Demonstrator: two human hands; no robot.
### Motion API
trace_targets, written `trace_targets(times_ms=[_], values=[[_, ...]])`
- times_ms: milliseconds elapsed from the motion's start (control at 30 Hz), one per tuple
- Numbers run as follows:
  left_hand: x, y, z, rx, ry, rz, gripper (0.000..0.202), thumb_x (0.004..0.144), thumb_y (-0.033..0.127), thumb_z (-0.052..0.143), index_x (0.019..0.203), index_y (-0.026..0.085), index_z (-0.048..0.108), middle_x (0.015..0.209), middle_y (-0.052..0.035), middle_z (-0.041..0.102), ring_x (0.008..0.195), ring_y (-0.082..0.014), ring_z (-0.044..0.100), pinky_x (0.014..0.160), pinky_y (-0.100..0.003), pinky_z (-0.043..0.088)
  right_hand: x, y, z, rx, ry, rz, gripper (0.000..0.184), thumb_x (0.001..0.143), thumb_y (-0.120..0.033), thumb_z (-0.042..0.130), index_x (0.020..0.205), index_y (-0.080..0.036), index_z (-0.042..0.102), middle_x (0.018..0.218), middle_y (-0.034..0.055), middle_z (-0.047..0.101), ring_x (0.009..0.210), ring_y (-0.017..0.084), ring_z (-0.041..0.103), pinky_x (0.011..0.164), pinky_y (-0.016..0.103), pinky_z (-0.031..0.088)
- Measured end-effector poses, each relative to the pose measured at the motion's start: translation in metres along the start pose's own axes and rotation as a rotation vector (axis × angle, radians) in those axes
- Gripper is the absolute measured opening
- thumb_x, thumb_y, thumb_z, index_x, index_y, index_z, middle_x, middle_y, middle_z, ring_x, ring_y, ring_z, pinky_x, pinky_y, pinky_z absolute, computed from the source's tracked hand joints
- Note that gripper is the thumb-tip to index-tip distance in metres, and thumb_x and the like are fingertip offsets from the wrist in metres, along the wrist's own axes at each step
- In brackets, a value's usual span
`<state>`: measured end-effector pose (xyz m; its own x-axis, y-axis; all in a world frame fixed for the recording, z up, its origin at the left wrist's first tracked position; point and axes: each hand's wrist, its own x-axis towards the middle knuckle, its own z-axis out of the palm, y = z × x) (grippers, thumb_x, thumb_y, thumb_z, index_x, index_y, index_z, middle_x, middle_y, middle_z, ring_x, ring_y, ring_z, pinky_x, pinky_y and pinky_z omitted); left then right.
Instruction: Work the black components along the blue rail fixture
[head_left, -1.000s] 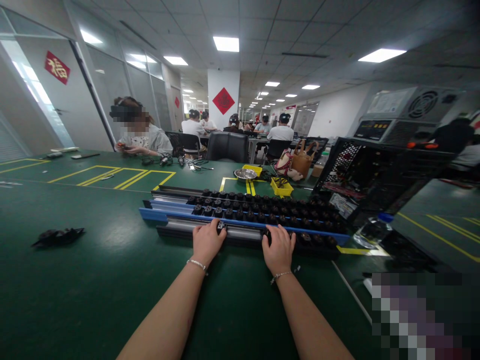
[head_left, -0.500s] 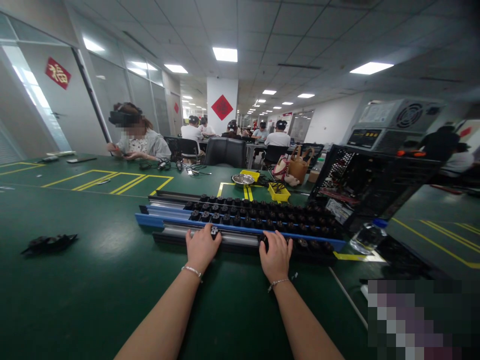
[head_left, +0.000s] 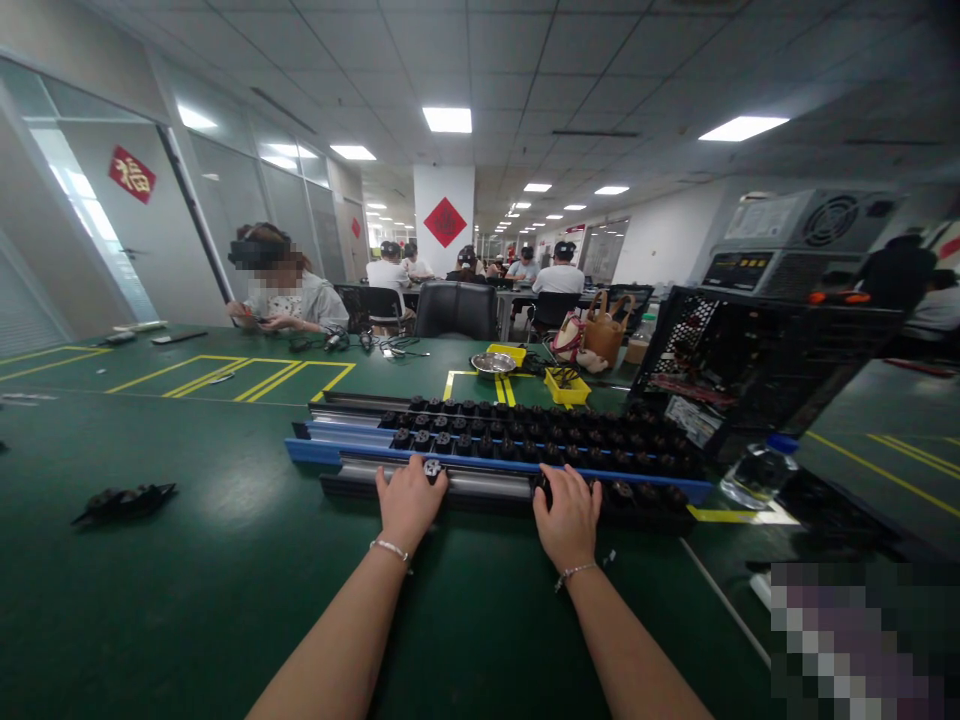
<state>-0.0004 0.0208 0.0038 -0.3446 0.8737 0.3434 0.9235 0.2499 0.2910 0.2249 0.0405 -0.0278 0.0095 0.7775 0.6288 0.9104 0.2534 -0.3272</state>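
Observation:
A black rail [head_left: 487, 486] with a silvery channel lies nearest to me on the green table. My left hand [head_left: 411, 500] is closed around a small round black socket module [head_left: 433, 468] on that rail, whose slotted top shows beside the fingertips. Further right on the same rail, my right hand [head_left: 568, 512] curls over another dark module [head_left: 541, 484], mostly hidden by the fingers. Bare channel separates the two hands. Behind them, a blue rail [head_left: 315, 452] and other rails carry rows of several similar black modules [head_left: 442, 441].
An open computer case [head_left: 757, 350] and a water bottle [head_left: 757, 475] stand at right. Beyond the rails are a metal bowl [head_left: 493, 364] and a yellow tray [head_left: 566, 386]. A crumpled black item [head_left: 124, 503] lies at left. Across the table sits another person [head_left: 289, 295].
The view has shifted, moving the scene slightly right and down. Against the rail, my left hand and its module have slid a little left. My right hand stays at its place on the rail.

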Motion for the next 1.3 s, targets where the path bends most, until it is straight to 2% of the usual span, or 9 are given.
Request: trace_targets(times_ms=[233, 433, 633, 867, 933, 1000, 1100, 1200, 1300], values=[[0.002, -0.007, 0.003, 0.010, 0.024, 0.006, 0.041, 0.082, 0.047, 0.040, 0.105, 0.016, 0.055, 0.088, -0.0127, 0.070, 0.093, -0.0285, 0.062, 0.104, -0.052, 0.019, 0.001, -0.002, -0.002, 0.003, -0.013, 0.012, 0.035, 0.084, -0.027, 0.040, 0.113, -0.023, 0.060, 0.114, 0.0049, 0.062, 0.121, 0.023, 0.042, 0.109, 0.053, 0.012], [0.007, -0.015, -0.005, 0.008, -0.021, -0.047, 0.043, 0.081, 0.046, 0.040, 0.108, 0.018, 0.056, 0.094, -0.0138, 0.069, 0.098, -0.0307, 0.059, 0.102, -0.062, 0.014, 0.001, -0.001, -0.003, 0.003, -0.014, 0.002, 0.035, 0.084, -0.027, 0.041, 0.113, -0.023, 0.060, 0.113, 0.0055, 0.062, 0.121, 0.023, 0.043, 0.109, 0.053, 0.012], [0.016, -0.042, -0.011, 0.027, -0.034, -0.135, 0.044, 0.079, 0.046, 0.040, 0.107, 0.016, 0.056, 0.100, -0.0164, 0.068, 0.104, -0.0329, 0.056, 0.101, -0.066, 0.012, 0.001, -0.001, -0.002, -0.007, -0.013, -0.002, 0.036, 0.085, -0.029, 0.038, 0.113, -0.021, 0.059, 0.116, 0.0072, 0.061, 0.121, 0.024, 0.043, 0.109, 0.053, 0.013], [0.029, -0.074, -0.020, 0.088, -0.064, -0.177, 0.043, 0.079, 0.045, 0.036, 0.103, 0.015, 0.056, 0.101, -0.0172, 0.067, 0.104, -0.0335, 0.055, 0.100, -0.066, 0.016, 0.000, 0.000, -0.001, -0.010, -0.005, -0.004, 0.035, 0.085, -0.029, 0.039, 0.113, -0.021, 0.059, 0.116, 0.0071, 0.061, 0.121, 0.024, 0.043, 0.109, 0.053, 0.013], [0.032, -0.084, -0.023, 0.107, -0.065, -0.190, 0.044, 0.080, 0.045, 0.034, 0.103, 0.015, 0.056, 0.099, -0.0173, 0.067, 0.102, -0.0335, 0.056, 0.099, -0.063, 0.020, 0.000, 0.000, -0.001, -0.009, -0.006, -0.001, 0.035, 0.085, -0.029, 0.039, 0.112, -0.021, 0.059, 0.116, 0.0067, 0.061, 0.121, 0.024, 0.043, 0.109, 0.053, 0.013], [0.037, -0.094, -0.025, 0.123, -0.073, -0.197, 0.045, 0.080, 0.046, 0.034, 0.103, 0.015, 0.056, 0.097, -0.0178, 0.067, 0.100, -0.0331, 0.058, 0.096, -0.055, 0.030, 0.000, -0.001, -0.002, -0.009, -0.005, 0.003, 0.035, 0.085, -0.028, 0.039, 0.112, -0.021, 0.060, 0.116, 0.0065, 0.061, 0.121, 0.024, 0.043, 0.109, 0.053, 0.013], [0.044, -0.110, -0.026, 0.112, -0.113, -0.216, 0.048, 0.080, 0.048, 0.033, 0.106, 0.013, 0.055, 0.094, -0.0185, 0.067, 0.094, -0.0330, 0.061, 0.081, -0.043, 0.043, 0.001, -0.002, -0.003, -0.012, -0.004, 0.007, 0.034, 0.085, -0.027, 0.039, 0.111, -0.022, 0.060, 0.115, 0.0067, 0.062, 0.120, 0.023, 0.043, 0.108, 0.053, 0.014], [0.050, -0.126, -0.027, 0.087, -0.152, -0.239, 0.052, 0.080, 0.050, 0.032, 0.110, 0.013, 0.053, 0.093, -0.0185, 0.067, 0.090, -0.0337, 0.062, 0.072, -0.039, 0.045, 0.001, -0.003, -0.005, -0.008, -0.020, 0.011, 0.034, 0.085, -0.028, 0.039, 0.111, -0.023, 0.061, 0.115, 0.0067, 0.062, 0.121, 0.024, 0.043, 0.108, 0.053, 0.014], [0.055, -0.140, -0.031, 0.095, -0.171, -0.257, 0.052, 0.081, 0.051, 0.031, 0.111, 0.014, 0.052, 0.095, -0.0189, 0.066, 0.090, -0.0341, 0.062, 0.071, -0.039, 0.046, 0.001, -0.003, -0.005, 0.001, -0.029, 0.014, 0.034, 0.085, -0.028, 0.039, 0.110, -0.023, 0.061, 0.114, 0.0067, 0.062, 0.121, 0.024, 0.043, 0.109, 0.053, 0.012]])
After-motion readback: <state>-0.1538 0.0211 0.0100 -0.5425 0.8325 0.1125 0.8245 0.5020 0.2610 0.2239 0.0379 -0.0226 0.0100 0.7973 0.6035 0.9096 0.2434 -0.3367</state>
